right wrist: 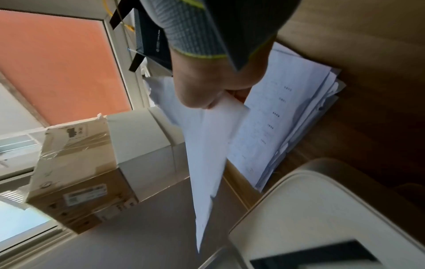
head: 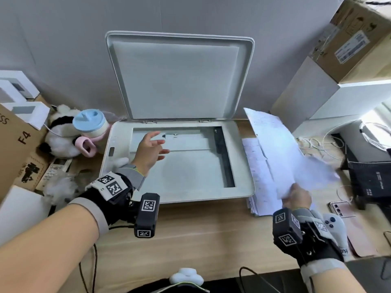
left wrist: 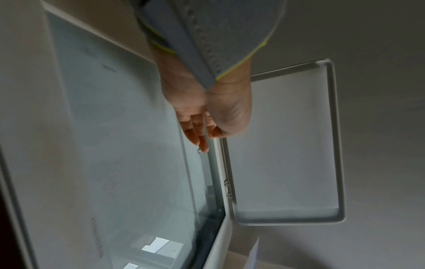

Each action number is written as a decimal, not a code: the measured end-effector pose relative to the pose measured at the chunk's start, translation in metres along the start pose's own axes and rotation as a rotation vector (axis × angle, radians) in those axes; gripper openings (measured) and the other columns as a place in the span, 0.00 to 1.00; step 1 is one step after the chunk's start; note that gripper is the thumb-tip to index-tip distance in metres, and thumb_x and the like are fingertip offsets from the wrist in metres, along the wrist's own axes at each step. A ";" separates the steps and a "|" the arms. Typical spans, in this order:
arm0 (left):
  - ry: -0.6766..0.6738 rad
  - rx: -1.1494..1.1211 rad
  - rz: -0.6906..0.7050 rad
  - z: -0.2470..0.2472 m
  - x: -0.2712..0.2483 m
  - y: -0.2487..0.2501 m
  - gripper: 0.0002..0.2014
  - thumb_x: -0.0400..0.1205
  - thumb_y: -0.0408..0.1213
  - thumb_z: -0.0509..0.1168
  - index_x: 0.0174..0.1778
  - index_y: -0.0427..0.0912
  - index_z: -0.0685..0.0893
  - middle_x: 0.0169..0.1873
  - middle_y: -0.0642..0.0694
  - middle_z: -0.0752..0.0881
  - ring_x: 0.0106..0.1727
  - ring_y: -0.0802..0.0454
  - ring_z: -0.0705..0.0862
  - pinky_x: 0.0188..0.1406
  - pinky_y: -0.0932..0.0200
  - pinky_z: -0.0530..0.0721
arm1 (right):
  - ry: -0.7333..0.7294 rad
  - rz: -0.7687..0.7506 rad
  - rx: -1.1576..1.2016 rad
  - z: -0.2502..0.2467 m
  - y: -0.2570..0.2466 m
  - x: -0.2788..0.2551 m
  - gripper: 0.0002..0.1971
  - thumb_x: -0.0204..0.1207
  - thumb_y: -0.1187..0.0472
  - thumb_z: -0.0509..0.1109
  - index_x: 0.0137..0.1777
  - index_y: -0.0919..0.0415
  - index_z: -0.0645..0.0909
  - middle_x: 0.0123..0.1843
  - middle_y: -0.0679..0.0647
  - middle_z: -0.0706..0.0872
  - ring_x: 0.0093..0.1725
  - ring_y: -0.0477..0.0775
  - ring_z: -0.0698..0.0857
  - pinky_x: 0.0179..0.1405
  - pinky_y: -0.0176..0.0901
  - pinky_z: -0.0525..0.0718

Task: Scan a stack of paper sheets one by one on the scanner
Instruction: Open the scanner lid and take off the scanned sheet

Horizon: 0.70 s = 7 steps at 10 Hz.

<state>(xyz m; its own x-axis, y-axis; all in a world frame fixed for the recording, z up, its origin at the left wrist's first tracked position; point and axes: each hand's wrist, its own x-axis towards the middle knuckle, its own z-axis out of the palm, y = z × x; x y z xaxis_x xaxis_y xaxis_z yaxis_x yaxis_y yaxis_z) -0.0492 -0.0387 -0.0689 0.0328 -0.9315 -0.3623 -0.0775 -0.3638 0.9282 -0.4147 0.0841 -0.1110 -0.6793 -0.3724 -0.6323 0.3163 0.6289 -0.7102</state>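
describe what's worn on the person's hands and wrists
Both forearms are bare. The left hand and right hand wear grey fingerless knit cuffs with yellow-green trim. Each wrist has a black strap with a grey band, white square-code tags and a black boxy camera. Thin black cables trail from them.

1 scanner (head: 177, 161), 1 paper stack (head: 259, 176), 2 hands (head: 149, 152), 1 lifted sheet (head: 281, 149)

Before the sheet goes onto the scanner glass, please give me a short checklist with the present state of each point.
1. Scanner lid raised: ok.
2. Glass free of paper: ok.
3. Right hand grips one sheet: grip ok, single sheet cannot tell.
4. Left hand free, open above glass: ok.
5. Stack lies on the desk beside scanner: ok.
6. Sheet's printed side facing down: cannot tell.
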 end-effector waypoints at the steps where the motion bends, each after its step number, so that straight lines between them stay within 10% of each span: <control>1: 0.016 0.024 -0.011 0.003 0.003 -0.002 0.24 0.81 0.21 0.52 0.72 0.43 0.71 0.56 0.42 0.80 0.39 0.50 0.85 0.39 0.61 0.81 | 0.069 -0.063 -0.171 -0.001 0.014 0.008 0.11 0.75 0.66 0.70 0.36 0.62 0.70 0.61 0.71 0.83 0.65 0.67 0.80 0.56 0.48 0.75; 4: 0.065 0.085 -0.035 -0.015 0.012 -0.011 0.24 0.81 0.22 0.51 0.71 0.44 0.72 0.56 0.42 0.81 0.39 0.49 0.86 0.39 0.62 0.81 | 0.168 -0.041 -0.701 0.005 0.030 0.019 0.14 0.80 0.54 0.66 0.61 0.60 0.80 0.66 0.54 0.83 0.67 0.54 0.80 0.59 0.36 0.76; 6: 0.111 0.078 -0.052 -0.024 0.021 -0.015 0.23 0.81 0.21 0.50 0.70 0.42 0.73 0.55 0.42 0.81 0.37 0.50 0.85 0.38 0.62 0.79 | 0.060 0.111 -0.122 0.000 0.027 -0.001 0.02 0.84 0.66 0.51 0.52 0.59 0.63 0.49 0.52 0.72 0.49 0.55 0.72 0.41 0.39 0.79; 7: 0.142 0.071 -0.051 -0.027 0.027 -0.015 0.23 0.81 0.21 0.50 0.70 0.41 0.73 0.54 0.43 0.80 0.36 0.50 0.84 0.37 0.62 0.78 | 0.127 -0.109 -0.129 -0.012 0.019 -0.020 0.17 0.77 0.69 0.60 0.34 0.52 0.57 0.30 0.49 0.59 0.30 0.53 0.67 0.33 0.43 0.66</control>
<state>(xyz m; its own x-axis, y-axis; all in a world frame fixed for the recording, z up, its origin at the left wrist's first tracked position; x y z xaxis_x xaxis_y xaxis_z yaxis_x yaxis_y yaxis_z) -0.0204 -0.0582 -0.0904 0.1786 -0.9040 -0.3883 -0.1426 -0.4143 0.8989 -0.4032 0.1111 -0.1081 -0.7857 -0.3589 -0.5038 0.1547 0.6746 -0.7218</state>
